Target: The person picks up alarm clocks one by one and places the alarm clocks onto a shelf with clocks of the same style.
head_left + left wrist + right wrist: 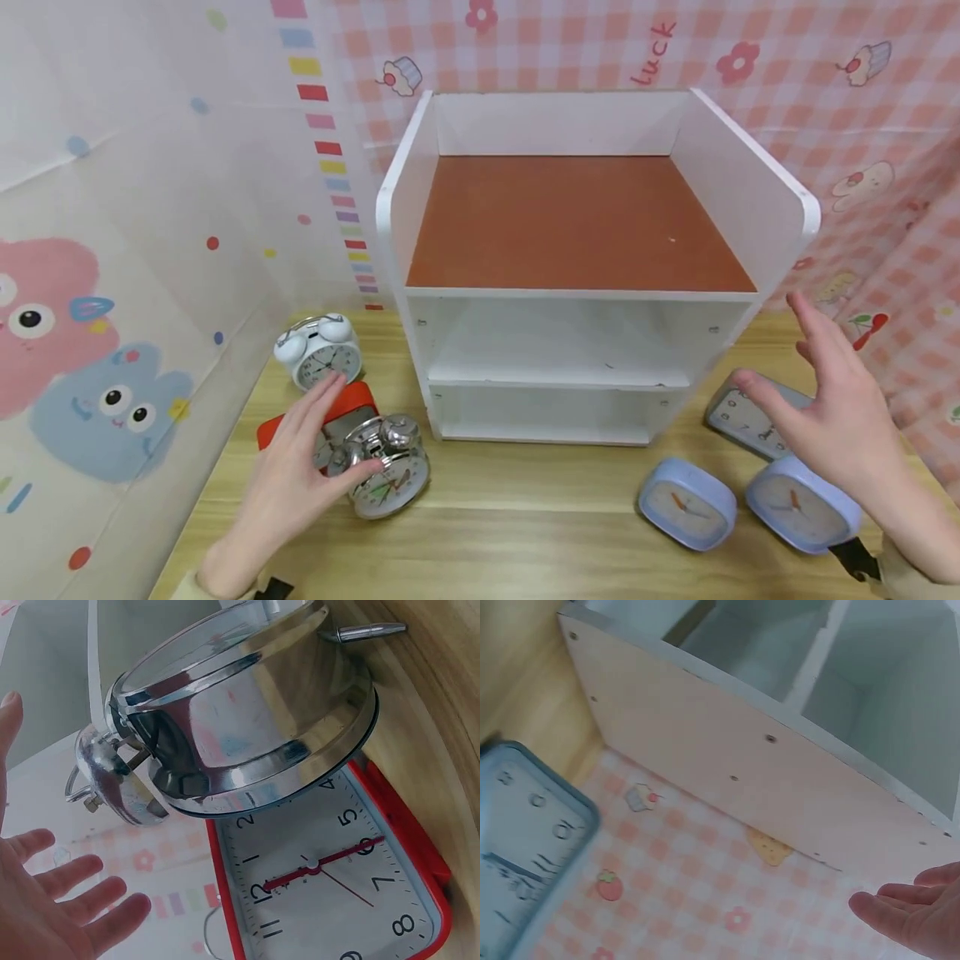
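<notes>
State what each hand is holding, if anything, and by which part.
Nothing is held: the left hand and right hand are both open and empty.

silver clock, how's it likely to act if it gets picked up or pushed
The silver clock is probably stiff, and its polished, curved casing may feel slippery. With a round body and a thin leg, it could tip or roll if pushed. The protruding bells might be fragile.

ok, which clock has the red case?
The rectangular clock at left in the head view, partly hidden by the silver bell clock. Its case alone is red; the others are white, silver, greyish or pale lilac-blue.
</notes>
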